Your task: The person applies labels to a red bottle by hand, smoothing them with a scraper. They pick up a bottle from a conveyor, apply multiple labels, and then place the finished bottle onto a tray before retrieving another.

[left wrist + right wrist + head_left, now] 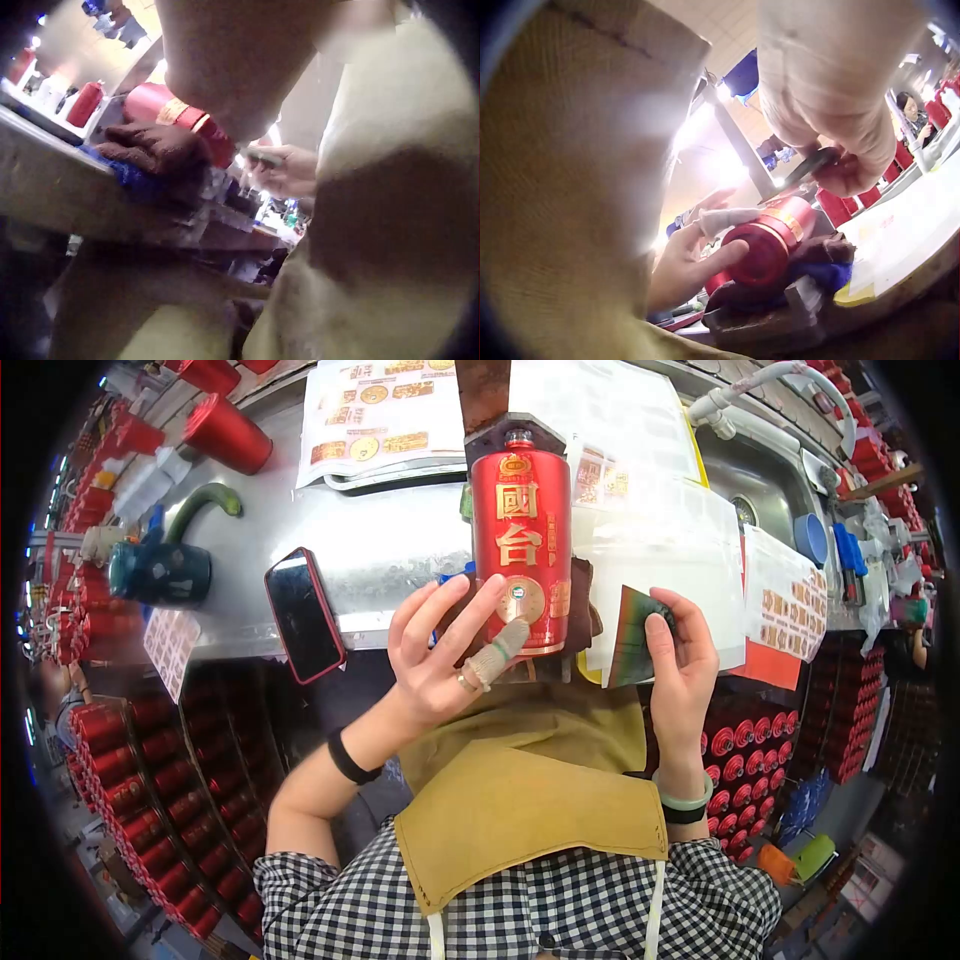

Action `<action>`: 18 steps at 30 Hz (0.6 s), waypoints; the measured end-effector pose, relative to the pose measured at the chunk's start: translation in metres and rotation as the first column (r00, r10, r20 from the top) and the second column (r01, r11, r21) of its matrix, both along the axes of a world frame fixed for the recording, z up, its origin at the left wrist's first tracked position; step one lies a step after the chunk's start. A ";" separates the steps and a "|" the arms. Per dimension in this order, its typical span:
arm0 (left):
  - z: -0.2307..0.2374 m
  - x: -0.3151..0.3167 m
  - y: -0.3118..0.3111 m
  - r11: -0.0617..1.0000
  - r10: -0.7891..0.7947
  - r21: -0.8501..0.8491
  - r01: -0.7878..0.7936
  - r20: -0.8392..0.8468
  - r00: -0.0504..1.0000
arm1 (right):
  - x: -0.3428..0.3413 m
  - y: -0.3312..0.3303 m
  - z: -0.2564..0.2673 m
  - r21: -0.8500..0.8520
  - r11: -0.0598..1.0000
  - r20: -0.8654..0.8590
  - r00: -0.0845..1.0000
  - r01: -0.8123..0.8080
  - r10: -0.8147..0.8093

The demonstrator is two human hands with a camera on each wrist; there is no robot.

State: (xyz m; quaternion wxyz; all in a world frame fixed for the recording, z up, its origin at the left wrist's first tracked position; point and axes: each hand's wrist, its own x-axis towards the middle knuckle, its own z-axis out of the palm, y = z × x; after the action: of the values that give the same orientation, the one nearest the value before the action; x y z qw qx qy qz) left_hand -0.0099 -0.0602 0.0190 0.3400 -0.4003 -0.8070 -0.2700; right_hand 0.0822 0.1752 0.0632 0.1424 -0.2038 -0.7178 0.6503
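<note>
A red bottle [520, 540] with gold lettering lies on brown cloth [585, 595] at the bench's front edge, base toward the person. A round gold label [519, 594] sits near its base. My left hand [440, 645] rests at the base end. Its fingers are spread, and one finger wears a pale finger cot [498, 653] and touches the label. In the right wrist view the left thumb [739, 251] lies against the bottle's base. To the right of the bottle, my right hand [680, 660] pinches a thin, dark, flat piece [630, 635] with a green-orange sheen.
Label sheets [380, 430] lie behind, and more sheets [785, 595] at right. A phone [304, 615] overhangs the front edge beside a teal pot-like container [165, 570]. A sink [760, 480] is set in at right. Several red bottles [130, 790] fill racks below.
</note>
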 end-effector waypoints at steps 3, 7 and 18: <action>-0.009 0.008 -0.002 0.998 0.035 0.048 -0.038 0.055 0.998 | -0.008 0.007 0.010 0.028 0.999 -0.031 0.999 -0.039 0.040; -0.010 0.010 0.010 0.971 0.110 0.177 -0.162 0.272 0.956 | -0.031 0.015 0.020 0.387 0.915 -0.146 0.972 -0.115 0.184; 0.000 0.010 0.028 0.895 -0.062 0.405 -0.189 0.533 0.844 | -0.060 -0.031 0.041 0.959 0.263 -0.130 0.662 -0.104 0.738</action>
State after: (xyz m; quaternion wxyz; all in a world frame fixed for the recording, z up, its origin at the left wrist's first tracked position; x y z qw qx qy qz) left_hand -0.0002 -0.0322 0.0194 0.1936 -0.1941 -0.7995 -0.5345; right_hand 0.0218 0.1447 0.1037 0.2407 0.3235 -0.8939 0.1960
